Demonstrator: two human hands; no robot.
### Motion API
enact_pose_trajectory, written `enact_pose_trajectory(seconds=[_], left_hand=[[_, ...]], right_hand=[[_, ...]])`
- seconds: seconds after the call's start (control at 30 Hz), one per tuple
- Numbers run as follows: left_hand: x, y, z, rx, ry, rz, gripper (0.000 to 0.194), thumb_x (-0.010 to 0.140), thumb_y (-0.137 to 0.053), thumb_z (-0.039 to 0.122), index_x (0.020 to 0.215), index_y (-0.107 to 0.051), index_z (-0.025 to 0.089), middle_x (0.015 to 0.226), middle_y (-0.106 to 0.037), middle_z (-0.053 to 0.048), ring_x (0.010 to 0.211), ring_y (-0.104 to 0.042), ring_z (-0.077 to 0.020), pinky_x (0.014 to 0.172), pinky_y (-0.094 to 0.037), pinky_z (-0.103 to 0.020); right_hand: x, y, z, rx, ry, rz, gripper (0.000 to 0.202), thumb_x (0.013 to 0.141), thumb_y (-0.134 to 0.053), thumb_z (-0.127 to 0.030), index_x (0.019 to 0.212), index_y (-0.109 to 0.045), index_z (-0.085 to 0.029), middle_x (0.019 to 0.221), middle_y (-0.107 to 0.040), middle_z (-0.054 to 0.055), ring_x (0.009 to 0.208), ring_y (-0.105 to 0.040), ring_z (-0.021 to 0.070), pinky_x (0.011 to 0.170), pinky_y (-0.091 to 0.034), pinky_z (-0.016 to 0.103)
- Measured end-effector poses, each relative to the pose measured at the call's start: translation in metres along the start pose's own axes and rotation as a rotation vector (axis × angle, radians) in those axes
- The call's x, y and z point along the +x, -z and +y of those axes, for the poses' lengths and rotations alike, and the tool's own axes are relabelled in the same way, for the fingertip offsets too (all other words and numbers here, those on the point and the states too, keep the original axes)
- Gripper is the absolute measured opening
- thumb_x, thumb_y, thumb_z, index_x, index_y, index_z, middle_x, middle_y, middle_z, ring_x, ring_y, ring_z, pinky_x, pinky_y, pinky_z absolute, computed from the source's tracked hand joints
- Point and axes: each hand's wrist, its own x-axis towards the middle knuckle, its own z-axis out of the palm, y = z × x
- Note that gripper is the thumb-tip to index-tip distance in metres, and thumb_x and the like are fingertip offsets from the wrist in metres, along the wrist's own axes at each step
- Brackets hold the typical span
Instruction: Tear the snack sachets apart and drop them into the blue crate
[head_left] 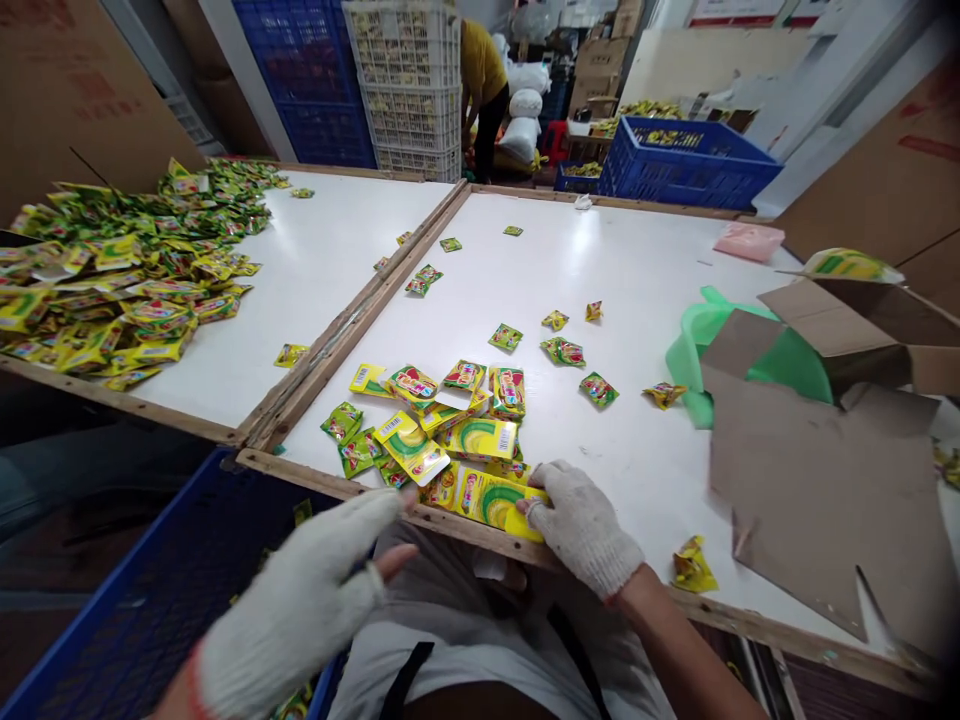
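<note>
My left hand (315, 560), in a white knit glove with bare fingertips, is off the table's front edge. Its fingers are stretched out, the thumb apart, and nothing is in it. At the front rail, my gloved right hand (574, 515) grips the right end of a yellow candy box (487, 497) lying flat. A small pile of similar boxes lies just behind: one yellow box (411, 447) with a white flap, another box (478, 438) with a barcode, and a red-and-green one (508, 390). Small green candy packets (358, 452) lie at the pile's left side.
A wooden divider (360, 310) splits the white table (600, 240). Left of it is a large heap of packets (142, 270). On the right are a green plastic bag (686, 350) and an opened carton (817, 480). A blue crate (112, 620) stands below. A person (484, 80) bends at the back.
</note>
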Motion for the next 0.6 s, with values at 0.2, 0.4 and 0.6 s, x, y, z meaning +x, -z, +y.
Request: enact_pose_trajectory(seconds=[0.2,0.4,0.6], left_hand=[[0.061,-0.036,0.047,-0.284,-0.125,0.471,0.053,0.074,-0.062,0.02,0.124,-0.044,0.018,0.128,-0.045,-0.013,0.122,-0.041,-0.026,0.104,-0.035,-0.041],[0.073,-0.051,0.068,-1.253,0.222,0.338,0.051,0.068,-0.072,0.026,0.105,-0.038,0.021,0.109,-0.054,-0.009,0.099,-0.057,-0.0221,0.088,-0.048,-0.04],[0.088,-0.063,0.079,-1.707,0.046,0.06,0.056,0.07,-0.068,0.038,0.114,-0.039,0.02,0.123,-0.049,-0.012,0.113,-0.049,-0.0244,0.094,-0.042,-0.037]], right_hand=[[-0.011,0.011,0.012,0.436,-0.08,0.063,0.011,0.069,-0.055,-0.022,0.079,-0.05,-0.021,0.072,-0.057,-0.003,0.066,-0.053,0.015,0.059,-0.041,0.026],[-0.018,0.004,0.023,1.178,-0.194,0.052,0.03,0.07,-0.065,-0.034,0.086,-0.043,-0.021,0.075,-0.061,-0.002,0.069,-0.059,0.0146,0.061,-0.049,0.026],[-0.032,-0.007,0.014,1.647,-0.193,-0.353,0.029,0.073,-0.064,-0.04,0.089,-0.052,-0.019,0.075,-0.059,-0.001,0.057,-0.056,0.0092,0.048,-0.047,0.019]])
